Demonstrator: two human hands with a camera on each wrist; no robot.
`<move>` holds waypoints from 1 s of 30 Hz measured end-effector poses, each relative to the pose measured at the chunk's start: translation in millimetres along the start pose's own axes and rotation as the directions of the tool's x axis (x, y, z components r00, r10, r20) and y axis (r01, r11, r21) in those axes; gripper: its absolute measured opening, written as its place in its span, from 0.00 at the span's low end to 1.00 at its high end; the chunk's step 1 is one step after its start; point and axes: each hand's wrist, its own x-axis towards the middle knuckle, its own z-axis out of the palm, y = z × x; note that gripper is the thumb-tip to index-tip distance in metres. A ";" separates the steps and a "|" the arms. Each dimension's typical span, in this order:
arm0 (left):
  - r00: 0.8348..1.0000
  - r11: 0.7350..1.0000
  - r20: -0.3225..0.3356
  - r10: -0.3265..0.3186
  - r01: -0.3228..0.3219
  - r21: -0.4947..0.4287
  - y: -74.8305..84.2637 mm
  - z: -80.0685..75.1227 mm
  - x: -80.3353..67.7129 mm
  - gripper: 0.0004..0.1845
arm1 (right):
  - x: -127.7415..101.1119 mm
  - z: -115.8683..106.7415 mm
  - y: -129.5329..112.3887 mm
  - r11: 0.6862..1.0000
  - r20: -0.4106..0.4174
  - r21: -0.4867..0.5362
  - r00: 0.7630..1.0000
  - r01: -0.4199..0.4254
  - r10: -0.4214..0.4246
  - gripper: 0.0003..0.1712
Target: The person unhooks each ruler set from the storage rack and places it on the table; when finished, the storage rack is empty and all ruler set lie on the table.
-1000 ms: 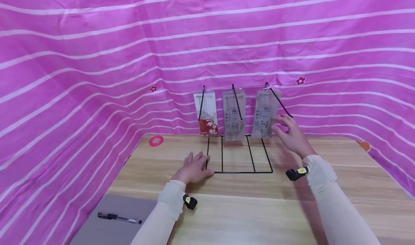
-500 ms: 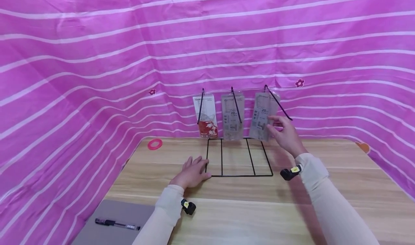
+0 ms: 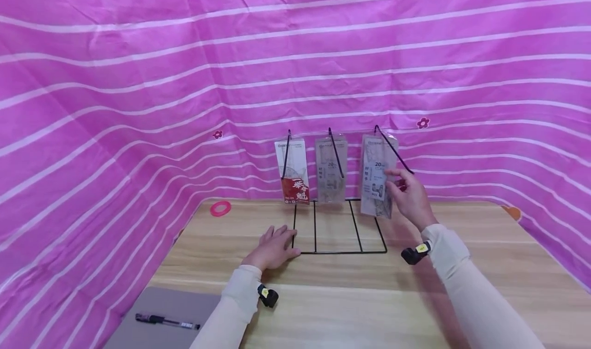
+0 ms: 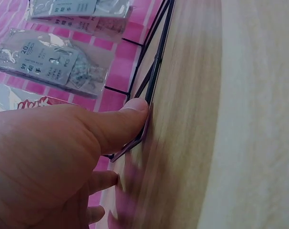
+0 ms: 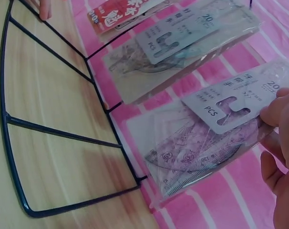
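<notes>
Hanging with its long axis near upright, the clear plastic packet (image 3: pixel 377 202) lies left of the right grip (image 3: pixel 411 196), the nearer, which pinches its edge. Inside shows a curved protractor (image 5: pixel 187 152). A slanting hook (image 3: pixel 395 150) of the black wire rack (image 3: pixel 341 253) carries the packet; the left grip (image 3: pixel 273 248), fingers extended, touches the rack on the wood-grained bench (image 3: pixel 343 308).

Through the head camera I see pink cloth (image 3: pixel 295 56) with white stripes hanging at the back and along both sides, two small flower prints (image 3: pixel 422 123) low on it. A pale wood-grain surface (image 3: pixel 346 313) meets it, under soft light.
</notes>
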 end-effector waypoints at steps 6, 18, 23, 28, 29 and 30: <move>1.000 1.000 0.007 0.002 -0.002 -0.009 -0.2 -1.5 0.3 0.35 | -9.1 -18.7 -10.1 0.999 0.016 -0.022 0.999 -0.032 0.033 0.21; 1.000 1.000 0.028 -0.007 0.006 0.015 -1.8 -4.7 2.8 0.35 | -70.1 -61.5 -37.5 0.999 0.071 -0.031 0.997 -0.021 0.023 0.19; 0.999 1.000 0.042 -0.020 0.020 0.014 -3.4 -1.8 4.3 0.35 | -104.9 -73.6 -43.8 1.000 0.085 -0.015 0.996 -0.015 0.016 0.19; 0.999 1.000 0.035 -0.022 0.022 0.009 -3.0 -1.4 2.8 0.35 | -131.6 -83.9 -54.0 0.999 0.078 0.035 0.997 -0.006 0.003 0.20; 0.999 1.000 0.034 -0.022 0.022 0.008 -2.9 -1.5 2.0 0.35 | -135.6 -85.7 -56.6 0.999 0.078 0.043 0.997 -0.003 0.000 0.20; 0.999 1.000 0.033 -0.017 0.016 0.009 -2.5 -1.9 0.6 0.35 | -139.3 -87.6 -58.9 0.999 0.080 0.044 0.997 0.001 -0.004 0.20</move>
